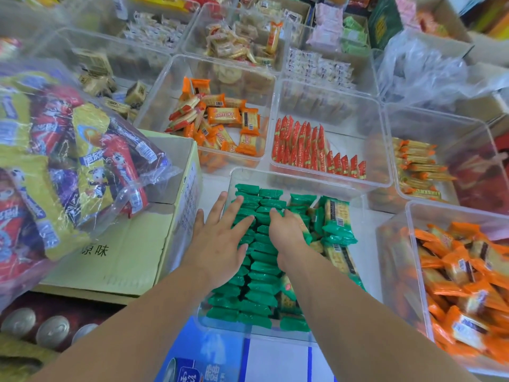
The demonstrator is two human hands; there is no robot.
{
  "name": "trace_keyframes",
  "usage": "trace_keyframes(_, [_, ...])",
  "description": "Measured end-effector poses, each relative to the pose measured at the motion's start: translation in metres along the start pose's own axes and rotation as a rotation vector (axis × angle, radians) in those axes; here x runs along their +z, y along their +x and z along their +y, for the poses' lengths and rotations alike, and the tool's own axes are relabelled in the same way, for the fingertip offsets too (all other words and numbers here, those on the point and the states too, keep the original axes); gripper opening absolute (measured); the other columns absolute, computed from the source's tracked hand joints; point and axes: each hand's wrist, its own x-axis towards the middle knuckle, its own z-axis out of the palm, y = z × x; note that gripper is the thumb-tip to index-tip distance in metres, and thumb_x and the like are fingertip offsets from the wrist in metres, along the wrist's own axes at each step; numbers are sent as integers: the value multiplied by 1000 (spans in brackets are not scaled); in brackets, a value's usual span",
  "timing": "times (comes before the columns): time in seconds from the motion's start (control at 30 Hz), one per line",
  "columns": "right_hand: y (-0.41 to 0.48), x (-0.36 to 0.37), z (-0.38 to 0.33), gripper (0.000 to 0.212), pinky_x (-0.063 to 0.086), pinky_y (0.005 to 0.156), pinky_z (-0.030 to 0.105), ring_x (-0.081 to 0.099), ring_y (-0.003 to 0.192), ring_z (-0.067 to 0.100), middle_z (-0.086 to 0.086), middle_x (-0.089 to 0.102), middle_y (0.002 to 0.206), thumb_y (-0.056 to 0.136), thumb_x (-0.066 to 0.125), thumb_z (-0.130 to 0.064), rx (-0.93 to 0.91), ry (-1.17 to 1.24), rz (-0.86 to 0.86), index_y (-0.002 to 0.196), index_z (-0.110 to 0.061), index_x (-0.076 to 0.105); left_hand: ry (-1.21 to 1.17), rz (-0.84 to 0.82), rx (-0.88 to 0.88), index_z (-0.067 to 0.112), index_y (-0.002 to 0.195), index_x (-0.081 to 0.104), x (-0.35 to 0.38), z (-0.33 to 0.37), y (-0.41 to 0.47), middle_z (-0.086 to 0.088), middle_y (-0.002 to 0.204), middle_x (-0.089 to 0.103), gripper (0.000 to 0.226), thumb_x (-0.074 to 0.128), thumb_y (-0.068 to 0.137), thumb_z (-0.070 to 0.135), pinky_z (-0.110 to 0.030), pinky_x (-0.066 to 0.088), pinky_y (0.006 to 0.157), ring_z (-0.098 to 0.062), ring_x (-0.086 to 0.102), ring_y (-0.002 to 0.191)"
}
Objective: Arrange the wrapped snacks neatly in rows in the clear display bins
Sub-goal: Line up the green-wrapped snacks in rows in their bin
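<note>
Head view, read from left to right: a clear bag of mixed sweets (63, 161) slumps over a cardboard box (129, 244), and just right of the box stands the near bin (275, 175), clear-walled, where both hands work.

The left hand (220, 244) lies flat on the left row of green packs (261, 260), fingers spread wide, pressing and closing on nothing. The right hand (289, 232) rests on the next row over with its fingers curled down among the wrappers; whether that grip has pinched a pack I cannot tell. Two rows of packs stand on edge down the bin's left half. At its right side, loose packs (337, 224) lie flat and askew, not yet in line.

The packs look light, with slick film that should slide easily. The crackers inside are probably stiff but brittle, so squeezing hard risks breaking them. Taking each by its long edges, or pushing a whole row from its ends, seems safest, since the crimped ends are floppy.

Further right, red packs (308, 147) stand in tidy rows, and orange packs (462, 277) are heaped in the far-right bin.
</note>
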Motion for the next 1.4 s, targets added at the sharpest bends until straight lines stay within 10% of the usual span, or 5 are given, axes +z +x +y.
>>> trace_keyframes(0.4, [20,-17,-1,45,55,91,55,66,112,30,7,66,130,101,40,-47,151,129,-187,139,-28,53,-45,76,28,39,152,32,0,1,-1,1,169,2,65,57,94,24,-60,25,118,-30,-9,155])
trace_keyframes(0.6, [12,-12,3,63,22,119,61,28,149,27,-3,26,164,99,36,-58,127,90,-237,156,-34,27,-23,27,16,41,155,24,-2,1,0,4,169,-7,67,52,96,24,-59,24,119,-27,-19,153])
trace_keyframes(0.87, [-18,-12,19,89,23,117,53,25,149,31,4,21,165,91,38,-74,140,7,-176,160,-23,13,-80,60,20,40,152,29,1,-1,0,6,168,-5,69,56,94,18,-64,20,118,-25,-18,153])
trace_keyframes(1.0, [-27,-26,23,88,45,105,49,59,107,33,14,58,129,93,32,-75,92,-242,-168,144,-5,43,-97,76,29,39,151,33,1,-1,-1,4,168,2,69,59,91,16,-67,21,116,-26,-12,154])
trace_keyframes(1.4, [-46,-17,36,86,38,106,59,26,148,33,-3,16,167,87,26,-83,187,-141,-204,159,-38,12,-145,42,30,39,154,30,-4,0,-1,3,169,-3,71,54,92,12,-66,13,119,-24,-18,153])
